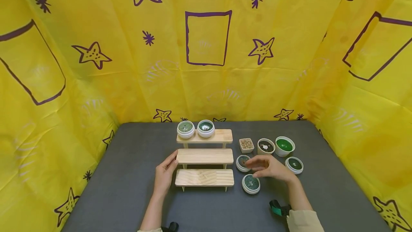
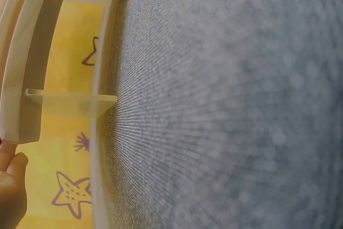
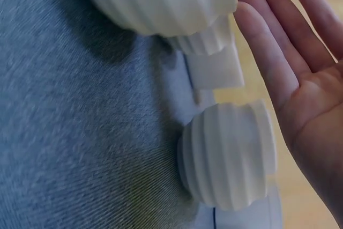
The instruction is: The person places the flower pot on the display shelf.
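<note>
My left hand [image 1: 165,174] is at the left end of a three-step wooden display stand [image 1: 204,156], its fingertips touching the end of the middle step. In the left wrist view, part of that hand [image 2: 12,186] shows just under the end of a wooden board [image 2: 21,100]. My right hand [image 1: 273,168] reaches over small white pots with green filling, holding nothing. Its fingertips overlap the edge of one pot [image 1: 242,167], and a nearer pot [image 1: 251,185] lies just below the thumb. In the right wrist view, straight fingers [image 3: 268,52] extend beside ribbed white pots [image 3: 225,159].
Two white pots with green filling [image 1: 185,127] stand on the top step. At the right are a square cup of beige grains [image 1: 246,148], a dark-filled cup [image 1: 265,149], a bright green-filled cup [image 1: 284,149] and another low pot [image 1: 294,167]. Yellow patterned cloth [image 1: 209,92] walls the grey table [image 1: 138,142].
</note>
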`<state>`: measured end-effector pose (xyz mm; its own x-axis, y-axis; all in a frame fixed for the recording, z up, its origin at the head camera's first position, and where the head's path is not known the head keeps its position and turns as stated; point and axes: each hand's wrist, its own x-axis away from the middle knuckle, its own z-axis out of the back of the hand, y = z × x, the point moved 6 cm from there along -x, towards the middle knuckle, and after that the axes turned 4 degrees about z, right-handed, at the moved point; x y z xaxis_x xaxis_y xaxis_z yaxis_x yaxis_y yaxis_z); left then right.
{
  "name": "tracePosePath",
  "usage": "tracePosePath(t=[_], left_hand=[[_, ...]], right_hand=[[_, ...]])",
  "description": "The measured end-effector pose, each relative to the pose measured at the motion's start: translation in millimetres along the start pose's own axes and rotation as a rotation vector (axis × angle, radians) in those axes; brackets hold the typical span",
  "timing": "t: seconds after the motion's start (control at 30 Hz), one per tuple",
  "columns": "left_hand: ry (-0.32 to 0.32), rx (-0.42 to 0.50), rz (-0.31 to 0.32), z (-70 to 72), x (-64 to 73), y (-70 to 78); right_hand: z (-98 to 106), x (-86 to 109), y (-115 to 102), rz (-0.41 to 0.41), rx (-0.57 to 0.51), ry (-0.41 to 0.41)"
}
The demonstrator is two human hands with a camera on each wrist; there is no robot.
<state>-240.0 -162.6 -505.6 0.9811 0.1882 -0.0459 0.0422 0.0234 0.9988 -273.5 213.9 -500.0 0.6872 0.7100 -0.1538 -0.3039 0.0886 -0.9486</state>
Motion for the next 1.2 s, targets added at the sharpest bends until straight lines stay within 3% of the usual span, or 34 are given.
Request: tracePosePath(t=[0.5,0.67,0.93,1.2], left_hand=[[-0.01,0.001,0.01,-0.5,0.3,1.4],[-0.015,0.006,0.006,-0.2,0.5,2.0],[-0.021,-0.007,-0.006,1.1,0.7,1.5],[-0.024,-0.001,-0.009,-0.2,0.9,1.9]], right_hand=[[-13.0,8.5,16.2,-0.021,-0.089,-0.134],[-15.8,12.3,18.2,-0.006,-0.057,-0.167],[-17.2,14.7,25.6,-0.071,-0.06,-0.165],[-19.1,13.3,28.1,-0.071,-0.009,-0.194]])
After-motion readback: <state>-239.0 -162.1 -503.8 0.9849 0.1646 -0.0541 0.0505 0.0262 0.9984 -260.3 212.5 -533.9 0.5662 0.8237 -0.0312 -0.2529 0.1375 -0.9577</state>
